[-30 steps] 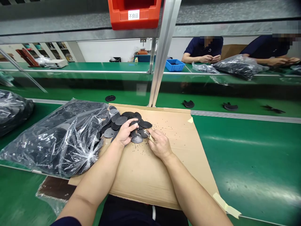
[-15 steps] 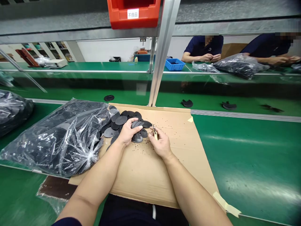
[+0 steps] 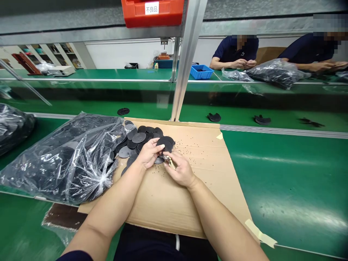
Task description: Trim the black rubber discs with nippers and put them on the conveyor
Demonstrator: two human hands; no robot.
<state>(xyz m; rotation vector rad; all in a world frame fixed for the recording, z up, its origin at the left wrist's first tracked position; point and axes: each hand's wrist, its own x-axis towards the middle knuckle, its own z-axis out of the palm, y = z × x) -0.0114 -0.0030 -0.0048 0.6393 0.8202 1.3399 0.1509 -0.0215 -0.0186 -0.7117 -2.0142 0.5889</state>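
A heap of flat black round discs lies on a brown cardboard sheet, spilling from a clear plastic bag full of the same parts. My left hand is closed on one black disc, lifted a little above the heap. My right hand is closed on a small yellowish tool, whose tip sits at the lower edge of that disc. Small dark crumbs dot the cardboard to the right of my hands.
A green conveyor belt beyond the cardboard carries small piles of black discs. An aluminium post rises behind the heap, under a red bin. Two people in dark shirts work at the far bench. Another dark bag lies at left.
My left hand picked a disc out of the heap and raised it. My right hand moved left and brought the tool up to the disc's edge.
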